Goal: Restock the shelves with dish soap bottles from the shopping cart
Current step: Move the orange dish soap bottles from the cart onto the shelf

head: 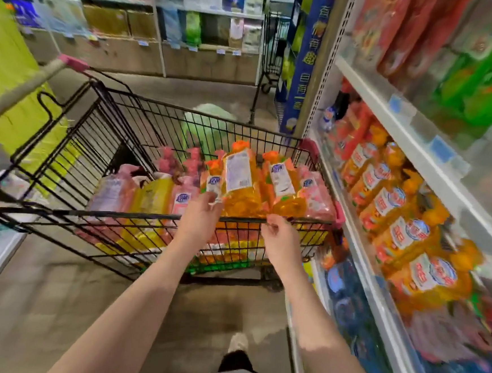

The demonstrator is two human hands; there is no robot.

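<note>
A black wire shopping cart [136, 216] stands in front of me, filled with orange, pink and yellow dish soap bottles. Two large orange bottles lie tilted on top at its near right. My left hand [199, 221] reaches over the cart's near rim, and its fingers touch the lower left side of the left orange bottle [240, 183]. Just below the base of the right orange bottle [283, 189], my right hand [279, 239] hovers at the rim with loosely curled fingers that hold nothing. A row of matching orange bottles [384, 206] stands on the shelf to my right.
The shelf unit [391, 118] runs close along the cart's right side, with red and green packs above and blue ones below. More shelving crosses the aisle's far end. A yellow display stands on the left. A pale green bag [208, 121] lies on the floor beyond the cart.
</note>
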